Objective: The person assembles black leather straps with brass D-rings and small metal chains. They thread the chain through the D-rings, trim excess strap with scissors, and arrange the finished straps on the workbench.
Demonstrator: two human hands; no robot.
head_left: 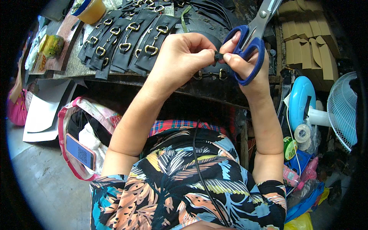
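Observation:
Above the near edge of the workbench, my left hand (180, 59) is closed, pinching a small black piece (218, 56) between thumb and fingertips. My right hand (253, 71) meets it there, its thumb and fingertip at the other side of the piece. Scissors (243, 46) with blue handles hang on my right hand's fingers, blades pointing up and away. Just below the hands lies a gold-coloured metal fitting (221, 74) on black material. Left of my left hand, several black straps (130, 42) with gold-coloured horsebit buckles are laid side by side.
A tub (92, 11) stands at the back left, near a roll of yellow tape (52, 46). Cardboard pieces (306, 50) are stacked at right, above a fan (342, 109). Beside my left arm, an open bag (63, 126) holds a phone (80, 152).

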